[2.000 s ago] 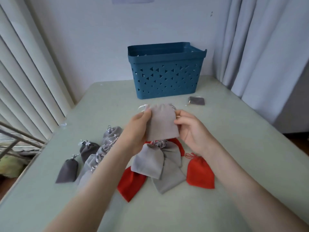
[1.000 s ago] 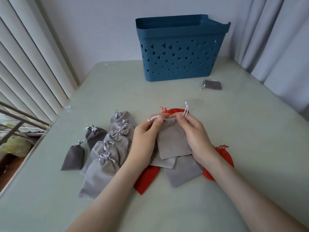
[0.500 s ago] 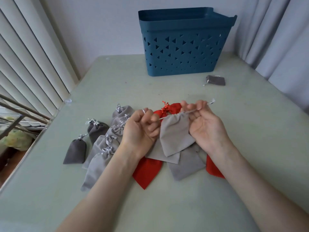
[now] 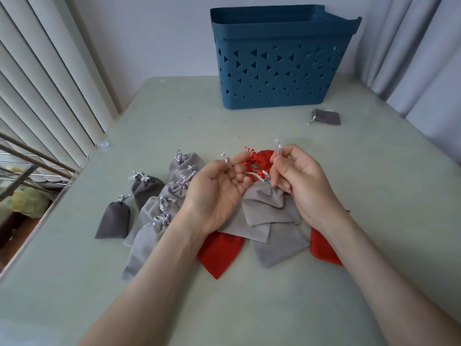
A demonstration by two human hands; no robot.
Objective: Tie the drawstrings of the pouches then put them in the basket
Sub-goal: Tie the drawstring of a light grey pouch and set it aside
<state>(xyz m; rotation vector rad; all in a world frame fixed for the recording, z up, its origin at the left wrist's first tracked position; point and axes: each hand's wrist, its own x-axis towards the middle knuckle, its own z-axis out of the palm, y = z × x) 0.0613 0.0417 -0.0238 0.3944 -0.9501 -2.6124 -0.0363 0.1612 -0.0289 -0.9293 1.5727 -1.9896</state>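
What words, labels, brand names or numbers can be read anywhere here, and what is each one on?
No readable text shows anywhere in this view.
Blue basket: only triangular cut-outs, no brand or label showing.
Grey pouches and red pouches: plain cloth, no tags or print visible.
Table: no writing on it.

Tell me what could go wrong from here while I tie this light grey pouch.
1. The left hand and right hand each pinch the drawstring close to its short ends. A cord could slip from the grip before the knot forms.
2. The red pouch and its loose red cords lie right behind the neck of the light grey pouch, so they might get caught in the knot.
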